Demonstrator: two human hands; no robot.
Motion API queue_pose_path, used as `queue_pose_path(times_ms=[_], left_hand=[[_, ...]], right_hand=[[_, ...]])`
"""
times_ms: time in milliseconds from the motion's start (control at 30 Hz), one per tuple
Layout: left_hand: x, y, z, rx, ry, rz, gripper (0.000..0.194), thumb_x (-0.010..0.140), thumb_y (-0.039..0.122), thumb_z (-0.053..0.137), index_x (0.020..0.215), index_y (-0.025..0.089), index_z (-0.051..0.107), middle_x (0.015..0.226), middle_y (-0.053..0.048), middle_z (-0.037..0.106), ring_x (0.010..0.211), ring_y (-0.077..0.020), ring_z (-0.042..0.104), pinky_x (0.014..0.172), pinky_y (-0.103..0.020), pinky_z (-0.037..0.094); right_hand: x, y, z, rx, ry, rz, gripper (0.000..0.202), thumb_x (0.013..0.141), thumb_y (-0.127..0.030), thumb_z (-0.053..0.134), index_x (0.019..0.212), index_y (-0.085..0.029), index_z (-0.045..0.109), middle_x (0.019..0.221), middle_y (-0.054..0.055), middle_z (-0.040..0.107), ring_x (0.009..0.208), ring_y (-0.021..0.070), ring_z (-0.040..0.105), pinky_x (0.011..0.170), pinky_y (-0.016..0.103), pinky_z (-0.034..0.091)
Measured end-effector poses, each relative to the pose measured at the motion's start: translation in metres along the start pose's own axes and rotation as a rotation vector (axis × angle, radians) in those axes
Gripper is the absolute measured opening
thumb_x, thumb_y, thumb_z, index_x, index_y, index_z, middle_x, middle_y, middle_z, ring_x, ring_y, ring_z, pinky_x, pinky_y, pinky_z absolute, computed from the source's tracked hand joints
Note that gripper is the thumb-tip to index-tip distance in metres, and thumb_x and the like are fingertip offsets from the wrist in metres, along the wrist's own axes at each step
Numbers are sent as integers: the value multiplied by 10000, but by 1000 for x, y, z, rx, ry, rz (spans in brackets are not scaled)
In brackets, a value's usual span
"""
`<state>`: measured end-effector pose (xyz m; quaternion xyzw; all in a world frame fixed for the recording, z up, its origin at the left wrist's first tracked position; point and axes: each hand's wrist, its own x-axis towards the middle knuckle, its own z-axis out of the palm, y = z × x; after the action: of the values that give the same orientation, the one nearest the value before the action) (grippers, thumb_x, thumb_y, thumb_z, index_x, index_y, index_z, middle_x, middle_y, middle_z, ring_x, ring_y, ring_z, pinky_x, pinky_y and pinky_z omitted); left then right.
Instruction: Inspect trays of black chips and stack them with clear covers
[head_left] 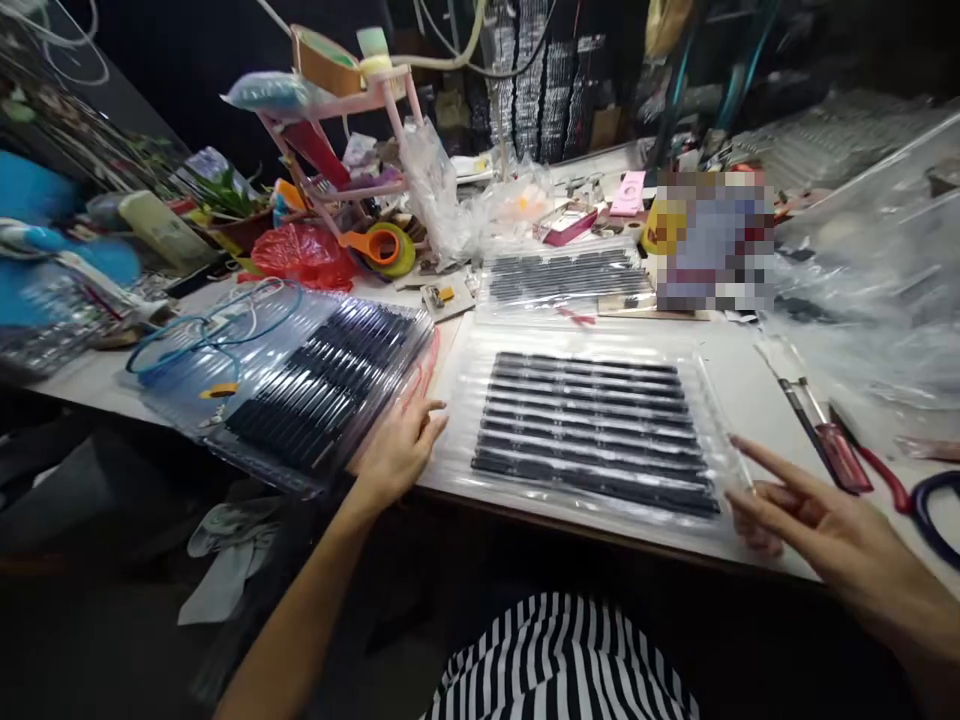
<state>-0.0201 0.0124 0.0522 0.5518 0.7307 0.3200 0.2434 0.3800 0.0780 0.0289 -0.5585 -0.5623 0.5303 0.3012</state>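
A clear plastic tray (585,505) lies flat on the table in front of me, with a row of long black strips (592,415) set in its grooves. My left hand (397,450) is at the tray's left edge, fingers stretched toward it. At the opposite edge is my right hand (817,510); its index finger and thumb are apart and reach the rim, while the other fingers curl below. Neither hand is visibly closed around the tray. Left of my left hand sits a stack of clear trays (405,345) holding more black strips (322,380).
Behind the tray lies another clear tray with dark strips (570,275). A screwdriver (844,455) and red-handled pliers (885,480) lie to the right, near plastic bags (900,290). Blue cable (217,345) rests on the left stack. A pink rack (352,105) and a red bag (304,255) stand behind.
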Motion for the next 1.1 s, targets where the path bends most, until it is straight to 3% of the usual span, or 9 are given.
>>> queue_pose_path(times_ms=[100,200,267,333,400,500,600,700,1100], left_hand=[[-5,-8,1,111,-15,25,481,832,378,545,1243,128,557,580,46,499,553,-163,501,562,-277,379],[-2,-12,0,226,-43,61,510,880,387,474,1304,108,512,606,21,543,575,-180,547,577,-293,427],[4,-11,0,338,-10,98,508,908,391,420,1311,92,502,776,-60,637,744,-214,618,700,-332,480],[13,-3,4,418,35,140,520,925,403,380,1327,87,478,1072,-153,639,1013,-257,597,892,-396,452],[24,10,14,434,35,187,541,931,430,366,1356,103,445,1320,-178,526,1233,-282,471,1033,-440,350],[40,33,39,535,-98,278,601,943,465,324,1418,100,352,1497,-155,344,1404,-288,230,1122,-466,216],[49,45,67,657,-236,354,659,939,515,291,1458,110,263,1547,-127,208,1433,-283,101,1141,-509,129],[52,44,81,750,-266,395,688,928,560,259,1471,139,227,1557,-104,132,1434,-272,94,1140,-527,101],[49,31,89,856,-150,470,677,931,546,254,1463,127,255,1538,-130,207,1424,-273,163,1127,-519,180]], right_hand=[[-6,14,4,-275,25,-114,620,671,-584,647,1257,-401,559,542,3,522,471,251,492,451,410,435],[-2,17,1,-534,86,-219,674,742,-669,521,1259,-241,586,528,-2,519,470,239,520,503,407,471],[6,12,-3,-670,144,-252,716,793,-697,426,1214,-150,615,606,37,605,533,250,591,544,402,490],[18,2,-3,-809,223,-344,741,843,-690,338,1216,-108,605,797,108,687,701,292,655,624,426,510],[34,-10,5,-946,253,-529,724,893,-645,270,1289,-104,543,1110,172,661,1007,335,623,813,486,488],[59,-27,32,-1125,96,-782,703,909,-625,268,1407,-148,407,1472,167,370,1369,341,298,1054,589,255],[76,-34,60,-1179,-179,-787,787,865,-685,322,1453,-162,319,1534,155,203,1418,339,137,1093,601,163],[80,-33,73,-1163,-302,-727,809,866,-697,288,1467,-156,279,1541,154,139,1420,343,99,1099,601,158],[72,-32,74,-1101,-196,-775,786,884,-673,266,1449,-129,318,1526,169,199,1418,311,162,1106,564,185]])
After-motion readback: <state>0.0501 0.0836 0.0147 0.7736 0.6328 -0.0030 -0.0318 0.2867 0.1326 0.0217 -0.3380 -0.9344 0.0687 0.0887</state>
